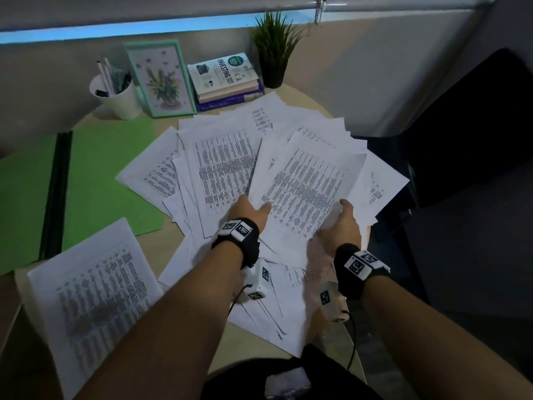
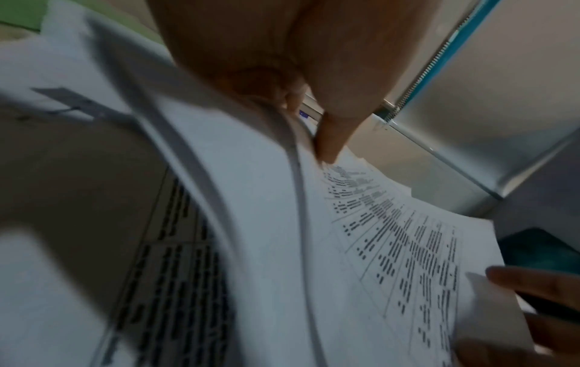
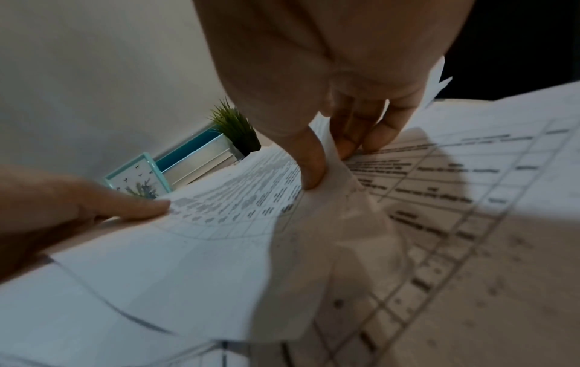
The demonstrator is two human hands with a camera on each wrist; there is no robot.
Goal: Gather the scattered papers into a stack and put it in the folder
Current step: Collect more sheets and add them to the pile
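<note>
Bench (image 1: 161, 249): a pale round top that carried everything, with dark furniture off its right edge.
Folder (image 1: 109, 174): green, lying open and flat on the left part of the bench, a black spine strip down its middle; no sheets lay inside it.
Papers (image 1: 222, 166): white printed sheets fanned loosely over the middle and right of the bench, overlapping at many angles — some reached past the right edge.
Lone sheet (image 1: 92, 287): one printed page lay apart at the near left, its far corner just over the folder's near edge.
Held sheet (image 1: 305, 186): a page of dense text lifted slightly above the heap, gripped at its near edge on both sides.
Book stack (image 1: 227, 79): three books at the back, the top cover reading "Investing 101".
Picture frame (image 1: 160, 77): mint green, propped upright between the cup and the books.
Plant (image 1: 274, 44): spiky green leaves in a dark pot, right of the books.
Cup (image 1: 118, 93): white, holding pens, at the back left.
Left hand (image 1: 249, 207): thumb on top of the held sheet's left near corner, fingers tucked beneath — a pinch.
Right hand (image 1: 344, 220): thumb pressed on the sheet's right near corner with fingers curled under it, creasing the paper there.
</note>
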